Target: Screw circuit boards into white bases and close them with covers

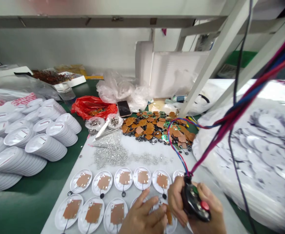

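My right hand (212, 211) grips a black hand-held tool (193, 203) with a green and a red button. Red, blue and dark wires (222, 126) run up from its top to the upper right. My left hand (144, 214) lies palm down with fingers spread, over the front row of white round covers. Its fingertips reach a cover (173, 224) beside the tool; whether they hold a small part there is hidden. Each visible cover, such as this white cover (87, 177), carries a brown circuit board (83, 180); several have a black round part (101, 196) on a lead.
Small silvery screws (110, 151) lie spread behind the covers, with a heap of brown boards (147, 126) beyond. Stacked white covers (46, 146) stand left. A bag of white discs (262, 143) fills the right. A phone (124, 108) and red bag (84, 105) sit behind.
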{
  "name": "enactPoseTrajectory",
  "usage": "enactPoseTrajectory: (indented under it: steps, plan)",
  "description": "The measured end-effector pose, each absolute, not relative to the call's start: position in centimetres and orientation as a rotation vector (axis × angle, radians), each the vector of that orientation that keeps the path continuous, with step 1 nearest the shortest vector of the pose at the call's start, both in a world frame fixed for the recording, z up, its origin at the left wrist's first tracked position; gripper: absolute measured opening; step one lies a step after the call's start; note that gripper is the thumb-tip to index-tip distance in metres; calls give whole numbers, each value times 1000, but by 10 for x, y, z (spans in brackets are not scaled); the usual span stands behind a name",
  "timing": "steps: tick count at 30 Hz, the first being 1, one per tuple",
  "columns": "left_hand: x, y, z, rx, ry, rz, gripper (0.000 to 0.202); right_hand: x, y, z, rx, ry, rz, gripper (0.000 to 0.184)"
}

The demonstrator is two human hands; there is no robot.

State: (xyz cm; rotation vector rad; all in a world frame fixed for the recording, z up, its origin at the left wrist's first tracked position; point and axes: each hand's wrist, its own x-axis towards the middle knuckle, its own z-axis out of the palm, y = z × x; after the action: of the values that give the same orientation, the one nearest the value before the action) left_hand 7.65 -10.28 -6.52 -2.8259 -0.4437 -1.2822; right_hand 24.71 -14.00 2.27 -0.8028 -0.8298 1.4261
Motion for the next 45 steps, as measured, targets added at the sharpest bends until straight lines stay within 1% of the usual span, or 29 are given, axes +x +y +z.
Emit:
enactPoseTrajectory:
  steps: [3, 5, 7, 10, 11, 12, 13, 15, 17, 18, 20, 22, 26, 27, 31, 35, 37, 39, 42, 45]
  plan:
    - [79, -104, -78, -2780, -429, -1311, 11, 255, -137, 37, -780, -840, 1480, 57]
    - [82, -105, -85, -2746, -450, -1310, 7, 264, -135, 49, -747, -832, 1448, 57]
    - [82, -103, -83, -2723, -466, -1379, 11, 274, -131, 60, -728, -790, 1323, 59]
    - [79, -88, -59, -2782, -406, -1457, 21, 283, -120, 69, -753, -699, 1154, 62]
    - [78, -79, -47, -2850, -381, -1372, 20, 285, -117, 71, -772, -684, 1140, 62]
    - [78, -69, -35, -2932, -385, -1212, 16, 285, -113, 72, -787, -683, 1140, 62]
    - [79, -56, -25, -2983, -409, -1091, 17, 284, -109, 73, -803, -687, 1142, 62]
    - [86, -30, -11, -3065, -473, -766, 24, 282, -104, 75, -820, -695, 1135, 60]
    - [98, -7, -11, -3069, -561, -422, 31, 279, -100, 76, -827, -697, 1134, 58]
    - [104, 2, -15, -3070, -576, -294, 30, 278, -99, 76, -830, -695, 1137, 57]
    - [111, 13, -25, -3081, -559, -153, 33, 278, -98, 77, -832, -684, 1159, 58]
    - [111, 15, -32, -3091, -526, -167, 33, 279, -97, 78, -836, -670, 1185, 58]
    - [94, 11, -30, -3128, -485, -332, 21, 280, -92, 80, -843, -663, 1183, 59]
    - [90, 11, -28, -3142, -487, -354, 20, 279, -89, 79, -841, -668, 1174, 58]
    - [84, 11, -23, -3177, -572, -388, 32, 270, -68, 67, -807, -694, 1071, 53]
    - [86, 8, -21, -3204, -668, -541, 27, 259, -45, 45, -822, -706, 984, 50]
    - [86, 5, -14, -3232, -762, -623, 30, 256, -40, 39, -826, -708, 985, 50]
    - [86, 3, -4, -3263, -845, -702, 29, 255, -39, 41, -825, -710, 997, 51]
    - [89, 0, 6, -3314, -941, -775, 21, 255, -46, 54, -819, -716, 1004, 52]
    - [100, -2, 5, -3367, -1009, -823, 17, 257, -53, 65, -823, -717, 998, 51]
